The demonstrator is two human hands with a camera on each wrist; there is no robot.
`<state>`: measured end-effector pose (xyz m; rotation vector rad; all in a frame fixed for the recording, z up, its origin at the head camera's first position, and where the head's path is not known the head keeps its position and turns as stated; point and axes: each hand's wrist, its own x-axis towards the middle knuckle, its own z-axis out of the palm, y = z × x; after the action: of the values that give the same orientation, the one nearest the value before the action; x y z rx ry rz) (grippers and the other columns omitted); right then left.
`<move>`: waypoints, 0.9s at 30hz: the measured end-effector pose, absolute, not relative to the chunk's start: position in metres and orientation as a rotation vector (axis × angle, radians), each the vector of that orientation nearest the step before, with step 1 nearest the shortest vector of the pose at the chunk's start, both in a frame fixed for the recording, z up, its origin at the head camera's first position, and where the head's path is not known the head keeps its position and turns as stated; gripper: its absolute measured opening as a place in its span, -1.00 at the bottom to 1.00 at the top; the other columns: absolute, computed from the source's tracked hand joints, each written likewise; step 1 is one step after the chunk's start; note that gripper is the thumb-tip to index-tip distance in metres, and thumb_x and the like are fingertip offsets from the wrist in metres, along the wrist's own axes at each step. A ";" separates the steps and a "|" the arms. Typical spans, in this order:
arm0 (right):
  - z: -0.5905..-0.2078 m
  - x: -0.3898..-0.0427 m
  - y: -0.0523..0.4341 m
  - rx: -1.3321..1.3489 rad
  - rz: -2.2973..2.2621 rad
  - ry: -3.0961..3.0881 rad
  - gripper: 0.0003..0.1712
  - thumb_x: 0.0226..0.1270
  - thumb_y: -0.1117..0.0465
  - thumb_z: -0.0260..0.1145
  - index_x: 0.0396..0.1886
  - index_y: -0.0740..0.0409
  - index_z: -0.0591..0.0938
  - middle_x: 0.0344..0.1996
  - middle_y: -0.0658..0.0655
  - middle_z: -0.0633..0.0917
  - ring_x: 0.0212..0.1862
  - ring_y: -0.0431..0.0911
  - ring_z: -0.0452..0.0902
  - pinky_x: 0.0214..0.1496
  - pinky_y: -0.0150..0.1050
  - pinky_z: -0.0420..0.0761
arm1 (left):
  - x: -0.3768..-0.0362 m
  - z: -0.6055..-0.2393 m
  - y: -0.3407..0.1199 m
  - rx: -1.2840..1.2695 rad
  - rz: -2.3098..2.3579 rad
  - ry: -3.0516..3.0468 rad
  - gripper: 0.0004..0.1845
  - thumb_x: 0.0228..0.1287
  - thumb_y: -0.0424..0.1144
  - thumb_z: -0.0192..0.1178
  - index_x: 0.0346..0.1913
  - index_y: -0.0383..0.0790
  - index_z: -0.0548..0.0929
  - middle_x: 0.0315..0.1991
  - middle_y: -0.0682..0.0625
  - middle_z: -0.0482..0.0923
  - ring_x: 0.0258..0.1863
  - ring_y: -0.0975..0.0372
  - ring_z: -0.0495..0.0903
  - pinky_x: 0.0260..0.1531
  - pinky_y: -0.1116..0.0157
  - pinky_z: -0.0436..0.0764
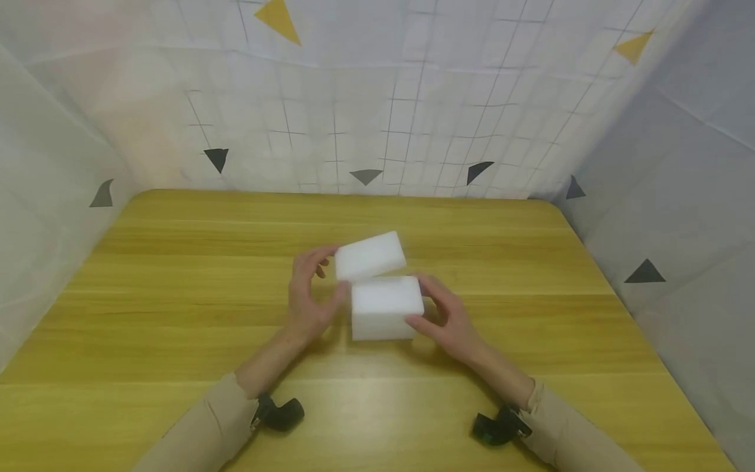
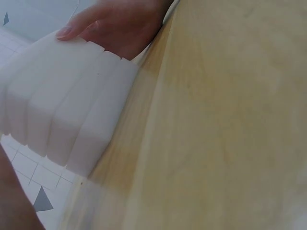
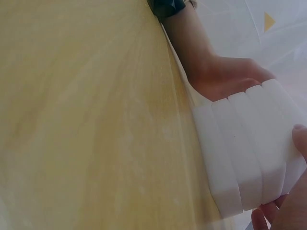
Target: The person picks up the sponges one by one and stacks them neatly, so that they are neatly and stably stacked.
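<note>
Two beige sleeves [image 1: 200, 426] come in from the near edge of the head view, each wrist carrying a dark camera mount [image 1: 280, 413]. Beyond them, the left hand [image 1: 307, 295] and the right hand [image 1: 448, 318] stand on either side of a stack of white sponge blocks [image 1: 386, 307] near the middle of the table [image 1: 147, 328]. Both hands are about equally near to the stack. The right hand's grip is closed on the stack from the right, thumb at the front and fingers at the far side. The left hand's grip pinches the upper white block [image 1: 370, 255], which is turned at an angle; its long axis runs left to right and tilts slightly away at the right end. The wrist views show the stack [image 3: 249, 158] as several flat slabs pressed together, matte, soft-looking, with rounded edges. The table is yellow wood grain, smooth. Farthest away hangs a white cloth backdrop [image 1: 413, 98] with grid lines and small triangles.
</note>
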<state>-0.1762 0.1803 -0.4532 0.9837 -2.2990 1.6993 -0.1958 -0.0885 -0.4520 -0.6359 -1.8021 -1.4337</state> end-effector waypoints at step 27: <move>-0.456 -0.178 0.179 1.031 1.729 -2.236 -0.24 0.16 0.46 0.42 0.40 0.12 0.45 0.26 0.13 0.55 0.23 -0.03 0.45 0.30 -0.23 0.48 | -0.173 -0.452 -0.071 -0.746 -1.437 -1.723 -0.49 0.03 -0.27 0.20 0.09 -0.45 0.59 -0.01 -0.27 0.58 -0.17 -0.11 0.42 -0.28 0.15 0.45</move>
<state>-0.1779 0.1789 -0.4564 1.0312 -2.2364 1.7293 -0.1733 -0.0713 -0.4521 -0.7461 -1.7234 -1.4366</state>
